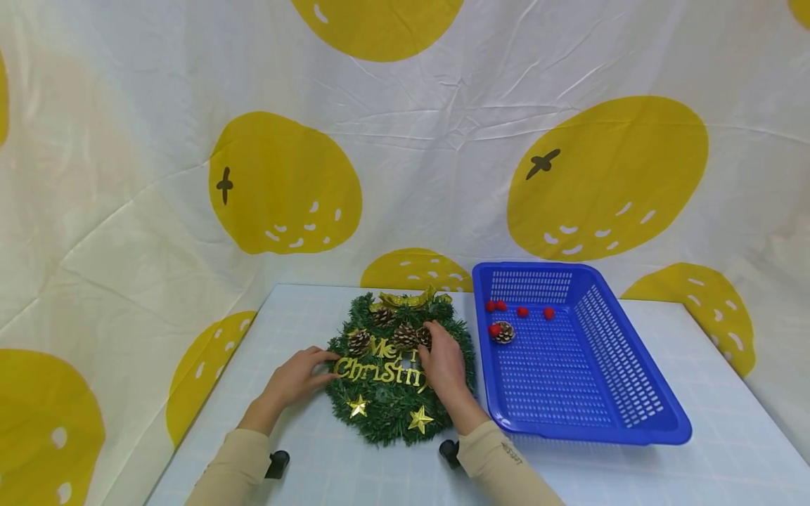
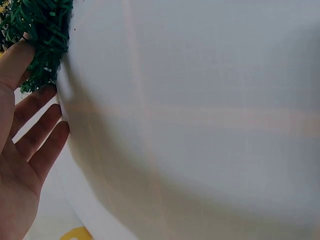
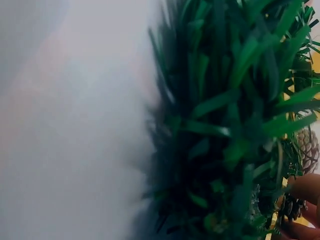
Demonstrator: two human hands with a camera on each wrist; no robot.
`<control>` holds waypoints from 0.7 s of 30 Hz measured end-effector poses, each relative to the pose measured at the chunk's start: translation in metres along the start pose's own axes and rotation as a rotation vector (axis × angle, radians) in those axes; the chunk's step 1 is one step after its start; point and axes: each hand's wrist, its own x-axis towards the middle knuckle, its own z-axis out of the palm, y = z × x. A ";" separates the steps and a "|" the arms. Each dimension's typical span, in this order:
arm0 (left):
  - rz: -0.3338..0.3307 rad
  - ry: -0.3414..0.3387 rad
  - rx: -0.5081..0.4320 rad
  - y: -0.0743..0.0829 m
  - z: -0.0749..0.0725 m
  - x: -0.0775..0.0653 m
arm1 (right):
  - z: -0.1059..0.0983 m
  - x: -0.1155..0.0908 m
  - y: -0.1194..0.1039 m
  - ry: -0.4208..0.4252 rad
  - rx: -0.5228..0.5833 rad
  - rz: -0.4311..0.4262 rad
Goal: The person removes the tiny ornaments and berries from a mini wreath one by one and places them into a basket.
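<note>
A green tinsel wreath lies on the table with gold "Merry Christmas" lettering across it. My left hand holds the wreath's left edge; in the left wrist view, the thumb lies over the greenery and the other fingers are beside and beneath the edge. On the wreath's right side, my right hand pinches a pine cone, partly hidden by the fingers. More pine cones sit just left of it. Gold stars decorate the lower part, and a gold ribbon tops the wreath.
A blue plastic basket stands close to the wreath's right side. Inside it are several red berries and a pine cone. A white curtain with yellow fruit prints hangs behind the pale table.
</note>
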 end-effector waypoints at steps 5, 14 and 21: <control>0.009 0.006 0.001 0.000 -0.001 0.000 | 0.000 -0.001 -0.001 0.023 -0.005 -0.011; 0.015 0.010 -0.006 0.000 -0.001 -0.001 | 0.001 -0.001 -0.001 0.064 -0.016 -0.058; 0.010 -0.001 -0.004 -0.001 -0.001 0.000 | -0.002 -0.001 -0.007 0.109 0.003 -0.091</control>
